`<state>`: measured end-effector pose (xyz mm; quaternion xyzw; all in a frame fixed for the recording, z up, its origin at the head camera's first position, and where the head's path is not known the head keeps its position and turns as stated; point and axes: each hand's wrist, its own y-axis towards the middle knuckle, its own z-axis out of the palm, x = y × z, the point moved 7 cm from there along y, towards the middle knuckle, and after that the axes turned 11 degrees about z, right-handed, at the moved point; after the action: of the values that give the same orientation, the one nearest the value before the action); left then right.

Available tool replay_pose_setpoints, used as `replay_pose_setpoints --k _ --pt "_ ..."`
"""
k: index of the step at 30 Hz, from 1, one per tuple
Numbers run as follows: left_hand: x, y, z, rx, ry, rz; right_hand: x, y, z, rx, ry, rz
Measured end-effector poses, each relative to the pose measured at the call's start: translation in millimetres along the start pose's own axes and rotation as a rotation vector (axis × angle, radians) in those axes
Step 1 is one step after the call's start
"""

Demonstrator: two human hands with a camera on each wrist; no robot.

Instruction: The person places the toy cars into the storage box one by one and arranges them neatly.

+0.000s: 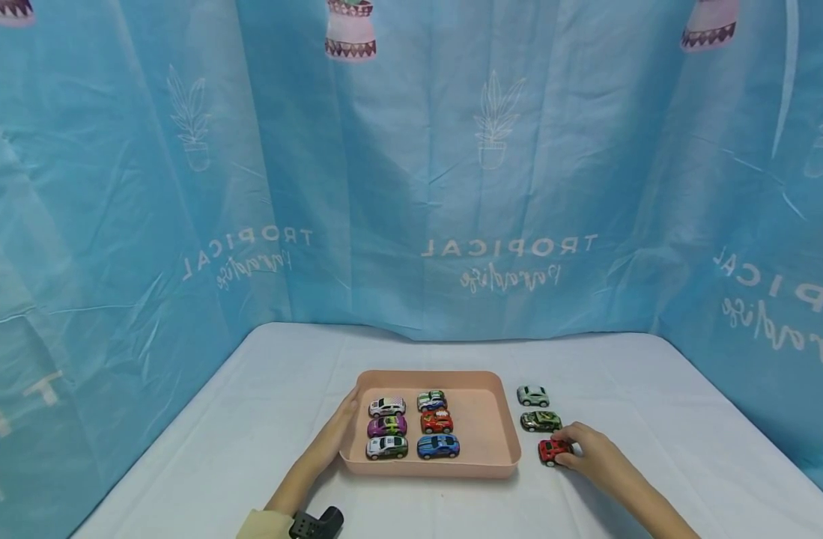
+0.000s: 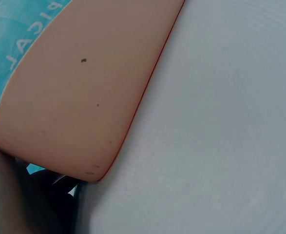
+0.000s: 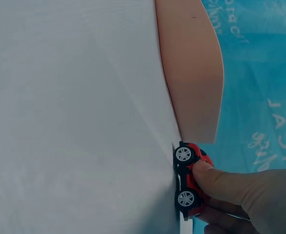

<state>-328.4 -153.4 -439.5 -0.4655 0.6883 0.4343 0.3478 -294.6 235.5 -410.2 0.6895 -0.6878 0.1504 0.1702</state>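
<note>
My right hand pinches a red toy car between thumb and fingers, at table level beside the tray. In the right wrist view, the thumb presses the side of this red car, whose wheels face the camera. Just beyond it stand a dark green toy car and a pale green one. My left hand lies along the left wall of a pink tray, touching it with extended fingers. The left wrist view shows the tray's outer wall; the fingers are mostly hidden there.
Two columns of toy cars stand in the tray, among them a purple one, a red one and a blue one. A white cloth covers the table. Blue printed curtains enclose the back and sides.
</note>
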Motion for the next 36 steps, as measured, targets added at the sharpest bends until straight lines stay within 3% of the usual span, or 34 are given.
replay_pose_setpoints --k 9,22,36 --pt "1.1 -0.5 -0.3 -0.001 0.0 -0.015 3 0 -6 -0.002 0.008 0.013" --pt "1.2 0.2 0.6 -0.003 -0.008 -0.019 31 -8 -33 -0.059 0.07 -0.073" --pt "1.0 0.3 0.5 0.001 -0.01 -0.012 70 0 -18 -0.003 0.177 -0.125"
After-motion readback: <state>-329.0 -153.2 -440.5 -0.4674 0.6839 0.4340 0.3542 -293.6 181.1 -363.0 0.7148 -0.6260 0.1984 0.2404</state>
